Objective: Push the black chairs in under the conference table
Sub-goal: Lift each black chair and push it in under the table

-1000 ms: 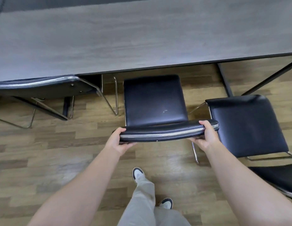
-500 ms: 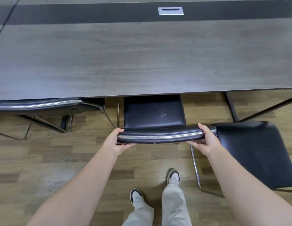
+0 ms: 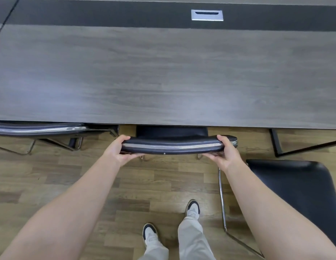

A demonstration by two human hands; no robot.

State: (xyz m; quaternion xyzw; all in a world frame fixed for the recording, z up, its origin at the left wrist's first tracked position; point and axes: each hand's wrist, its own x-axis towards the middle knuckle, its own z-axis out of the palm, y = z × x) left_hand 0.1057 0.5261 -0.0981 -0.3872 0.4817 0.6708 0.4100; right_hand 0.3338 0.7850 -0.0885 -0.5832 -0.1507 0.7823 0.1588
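Observation:
The middle black chair (image 3: 172, 146) stands straight ahead, its seat almost wholly under the grey wood conference table (image 3: 163, 76); only a thin strip of seat shows. My left hand (image 3: 117, 150) grips the left end of its chrome-trimmed backrest, and my right hand (image 3: 226, 152) grips the right end. To the left, another black chair (image 3: 37, 128) is tucked in with its backrest at the table edge. A third black chair (image 3: 298, 196) stands out on the floor at the right, clear of the table.
The table's black metal legs (image 3: 276, 145) come down right of the middle chair. A silver cable hatch (image 3: 207, 15) sits in the table's dark centre strip. My feet (image 3: 192, 209) stand on the wood-plank floor behind the chair.
The middle chair has slid forward under the table with both hands on its backrest; far less of its seat shows. I have stepped closer to the table.

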